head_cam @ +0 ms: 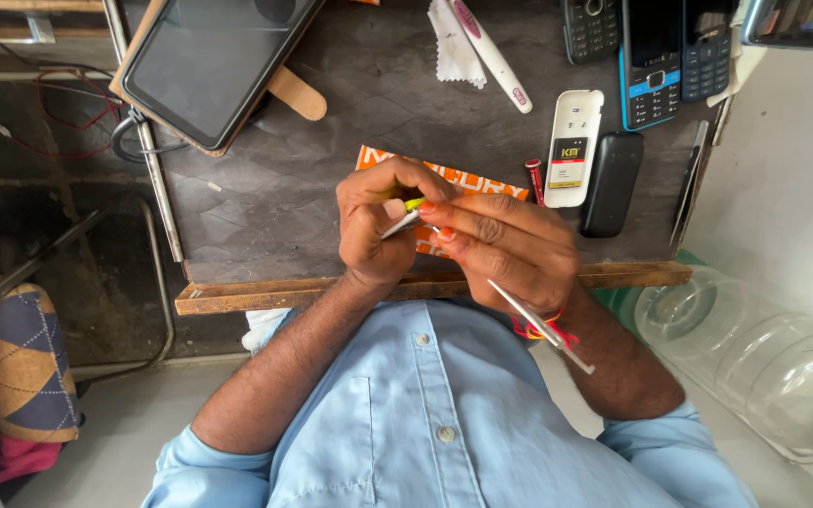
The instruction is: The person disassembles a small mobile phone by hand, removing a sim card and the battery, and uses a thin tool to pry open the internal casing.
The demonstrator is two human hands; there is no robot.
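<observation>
A tablet [209, 66] lay far off at the left. My left hand [378, 226] pinched a small part [406, 218] and held it up over the orange card [482, 179], close to me, I think so I could see it well. My right hand [505, 249] closed on a thin tool [540, 327] and steadied the part. A white battery [573, 146] and phones [651, 61] lay beyond, not in the way.

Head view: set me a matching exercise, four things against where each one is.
1 thin metal tool
2 small yellow-tipped part
3 tablet
4 orange card

a far left corner of the table
b held in the left hand
c flat on the table, partly under both hands
d held in the right hand

Pairs: 1-d, 2-b, 3-a, 4-c
</observation>
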